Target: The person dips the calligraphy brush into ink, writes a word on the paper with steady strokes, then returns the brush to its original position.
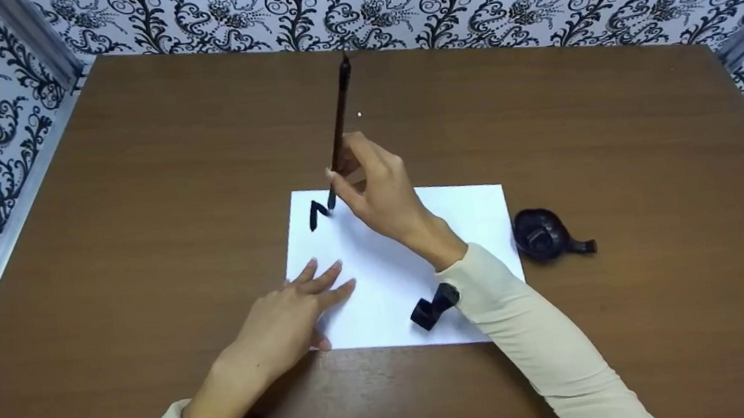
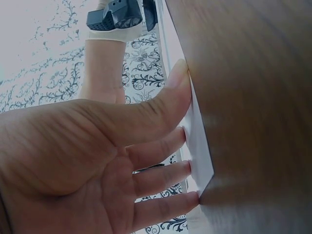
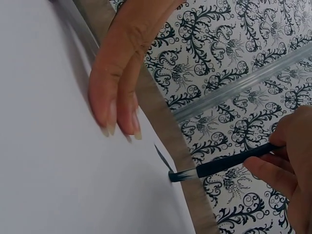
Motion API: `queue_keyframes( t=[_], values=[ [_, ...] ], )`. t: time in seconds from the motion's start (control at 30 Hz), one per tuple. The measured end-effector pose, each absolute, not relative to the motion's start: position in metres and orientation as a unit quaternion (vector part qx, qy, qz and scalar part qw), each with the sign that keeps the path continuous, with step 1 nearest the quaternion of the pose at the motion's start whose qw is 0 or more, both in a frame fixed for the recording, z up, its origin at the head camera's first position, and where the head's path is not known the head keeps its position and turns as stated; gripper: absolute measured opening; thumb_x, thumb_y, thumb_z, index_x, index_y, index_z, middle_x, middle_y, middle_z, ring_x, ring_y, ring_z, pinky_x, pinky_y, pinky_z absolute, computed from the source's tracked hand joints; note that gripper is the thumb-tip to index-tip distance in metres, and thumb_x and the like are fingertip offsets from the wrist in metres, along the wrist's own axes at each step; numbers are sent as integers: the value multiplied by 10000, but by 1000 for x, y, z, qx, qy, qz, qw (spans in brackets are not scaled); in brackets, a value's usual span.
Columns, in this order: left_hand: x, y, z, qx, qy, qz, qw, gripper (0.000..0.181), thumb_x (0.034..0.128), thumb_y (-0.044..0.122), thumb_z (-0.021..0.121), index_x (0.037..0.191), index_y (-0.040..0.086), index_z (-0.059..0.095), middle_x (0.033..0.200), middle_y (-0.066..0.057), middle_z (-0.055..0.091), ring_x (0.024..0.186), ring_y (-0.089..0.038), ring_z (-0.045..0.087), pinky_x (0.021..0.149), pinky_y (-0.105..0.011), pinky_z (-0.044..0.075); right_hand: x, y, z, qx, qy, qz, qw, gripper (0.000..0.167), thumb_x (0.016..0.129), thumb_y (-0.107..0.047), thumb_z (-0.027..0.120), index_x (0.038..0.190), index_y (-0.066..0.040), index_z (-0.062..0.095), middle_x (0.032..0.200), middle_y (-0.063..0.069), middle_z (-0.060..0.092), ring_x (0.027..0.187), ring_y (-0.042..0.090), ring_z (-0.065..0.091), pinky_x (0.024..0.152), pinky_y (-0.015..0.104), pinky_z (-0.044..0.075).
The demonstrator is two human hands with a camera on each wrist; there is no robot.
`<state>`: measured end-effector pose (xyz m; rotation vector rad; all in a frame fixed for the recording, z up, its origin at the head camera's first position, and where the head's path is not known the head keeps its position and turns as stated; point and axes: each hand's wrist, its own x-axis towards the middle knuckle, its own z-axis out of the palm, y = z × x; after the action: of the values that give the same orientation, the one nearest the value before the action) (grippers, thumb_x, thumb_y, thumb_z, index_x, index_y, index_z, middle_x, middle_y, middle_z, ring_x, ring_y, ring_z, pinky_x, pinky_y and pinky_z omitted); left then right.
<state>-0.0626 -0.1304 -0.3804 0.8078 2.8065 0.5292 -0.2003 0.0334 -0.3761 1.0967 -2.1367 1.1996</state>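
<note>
My right hand (image 1: 388,196) pinches a dark, slender paintbrush (image 1: 341,106) between thumb and fingers, its handle pointing up and away. The brush tip touches a white sheet of paper (image 1: 384,310) near its upper left corner, at the end of a short black angled stroke (image 1: 315,210). In the right wrist view, pale bristles with a dark tip show on the brush (image 3: 219,165). On the sheet's lower left part rests my left hand (image 1: 283,323), fingers spread. The left wrist view shows its thumb (image 2: 165,105) and fingertips against the paper's edge.
Just right of the sheet stands a small dark round pot (image 1: 540,234) with a short handle or spout. A brown wooden table (image 1: 164,192) lies beneath everything. Patterned black-and-white panels (image 1: 361,4) with grey strips border it. Black wrist cameras (image 1: 435,306) sit at both cuffs.
</note>
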Motion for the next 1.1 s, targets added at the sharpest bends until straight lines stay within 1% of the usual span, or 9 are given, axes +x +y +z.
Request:
queue_keyframes(
  t=[0.1, 0.37, 0.47, 0.6, 0.8, 0.93, 1.03, 1.1],
  values=[
    [-63, -130, -380, 270, 942, 177, 91, 730, 657, 225, 778, 1344, 101, 562, 1443, -130, 435, 1327, -396, 359, 928, -571, 414, -200, 35, -373, 398, -780, 430, 217, 206, 889, 0, 625, 1057, 18, 507, 878, 101, 605, 799, 178, 641, 635, 197, 520],
    [-64, -129, -379, 266, 944, 174, 92, 728, 663, 228, 783, 1345, 105, 560, 1444, -128, 432, 1328, -394, 358, 925, -570, 418, -199, 41, -366, 402, -792, 412, 201, 188, 891, -15, 619, 1044, 1, 510, 849, 84, 610, 760, 150, 646, 599, 163, 500],
    [-64, -129, -379, 268, 944, 170, 87, 731, 661, 237, 785, 1345, 107, 561, 1440, -128, 438, 1323, -393, 367, 903, -567, 436, -199, 42, -364, 403, -797, 407, 191, 176, 899, -29, 606, 1043, -1, 509, 847, 79, 610, 756, 145, 646, 588, 159, 497],
    [-64, -129, -379, 270, 945, 164, 82, 730, 662, 250, 782, 1344, 111, 563, 1437, -122, 445, 1318, -393, 377, 837, -547, 483, -199, 42, -362, 403, -801, 403, 185, 175, 898, -34, 607, 1041, -4, 510, 845, 78, 609, 754, 141, 643, 583, 162, 496],
    [-64, -129, -380, 265, 946, 166, 89, 730, 666, 251, 769, 1352, 120, 553, 1449, -110, 429, 1325, -392, 365, 809, -530, 500, -201, 42, -365, 388, -800, 410, 205, 186, 885, -12, 625, 1025, 3, 504, 845, 91, 610, 756, 156, 642, 578, 191, 502],
    [-63, -130, -380, 267, 945, 165, 89, 740, 661, 255, 769, 1356, 123, 551, 1452, -107, 427, 1323, -391, 368, 816, -529, 498, -204, 42, -368, 381, -794, 417, 226, 184, 879, 3, 626, 1009, 16, 496, 845, 105, 605, 753, 173, 641, 585, 216, 517],
    [-63, -130, -381, 273, 945, 158, 83, 755, 647, 286, 757, 1356, 124, 553, 1447, -107, 436, 1317, -385, 381, 836, -537, 487, -206, 42, -370, 377, -790, 420, 239, 181, 878, 5, 625, 1004, 22, 495, 841, 112, 602, 742, 176, 640, 597, 204, 518],
    [-63, -131, -381, 276, 946, 153, 77, 763, 638, 311, 744, 1355, 126, 557, 1442, -107, 443, 1312, -380, 391, 824, -528, 495, -207, 43, -371, 373, -788, 425, 243, 180, 880, 6, 620, 1006, 27, 494, 841, 114, 601, 737, 175, 640, 598, 182, 513]
  ],
)
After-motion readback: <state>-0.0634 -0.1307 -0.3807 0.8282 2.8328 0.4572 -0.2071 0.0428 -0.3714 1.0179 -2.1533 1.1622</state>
